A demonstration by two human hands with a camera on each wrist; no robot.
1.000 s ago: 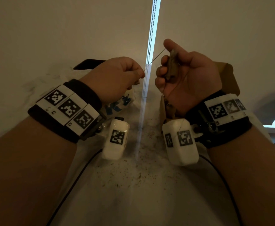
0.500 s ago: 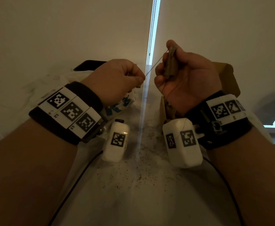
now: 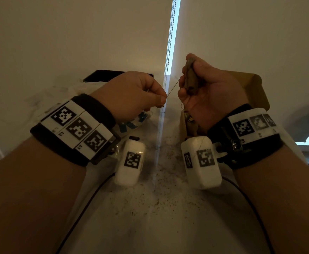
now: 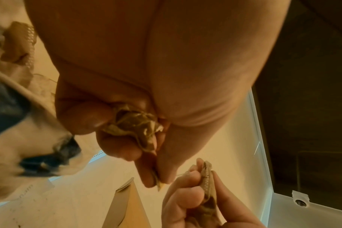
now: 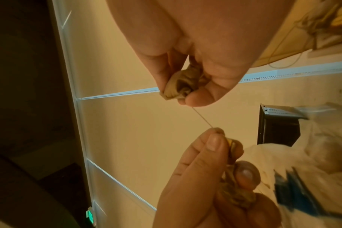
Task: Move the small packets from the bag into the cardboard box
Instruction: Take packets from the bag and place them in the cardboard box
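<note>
A white bag [image 3: 131,123] with blue print, too blurred to read, lay under the left hand [image 3: 131,92], and a dark flat object [image 3: 102,75] lay beyond it. The cardboard box [image 3: 259,90] stood open behind the right hand [image 3: 210,92], one flap raised. Both hands were raised over the crumb-strewn white table [image 3: 159,208]. The right fingers were curled round a brown packet [image 3: 189,76]; the left clutched another packet [image 4: 135,123] and pinched a taut thread [image 3: 173,88] running between them.
</note>
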